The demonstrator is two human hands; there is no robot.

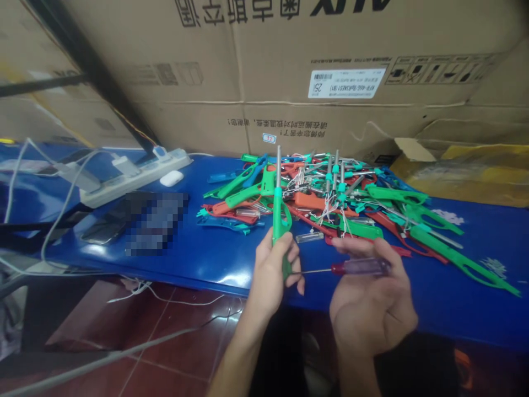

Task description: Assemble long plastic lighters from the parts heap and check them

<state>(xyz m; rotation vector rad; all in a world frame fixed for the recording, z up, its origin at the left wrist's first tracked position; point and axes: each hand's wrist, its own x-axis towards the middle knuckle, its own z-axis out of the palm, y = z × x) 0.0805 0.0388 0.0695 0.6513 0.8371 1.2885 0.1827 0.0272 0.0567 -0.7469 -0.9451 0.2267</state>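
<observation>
My left hand (275, 264) is closed around the handle of a green long-necked lighter (281, 212), its metal tube pointing up and away from me. In my right hand (372, 309) lies a screwdriver (363, 267) with a clear purplish handle and a red collar. Its thin shaft points left and reaches the lower end of the green lighter; whether the tip sits in a screw is hidden by my left fingers. Just beyond both hands spreads a heap of lighter parts (326, 201): green, orange, red and blue bodies, metal tubes and white wires.
The blue table (206, 253) carries a white power strip (136, 176) with plugs, a white earbud case (171, 178) and two dark phones (119, 218) at left. Large cardboard boxes (264, 66) stand behind. Yellow packaging (475, 173) lies at back right. Cables hang near the left edge.
</observation>
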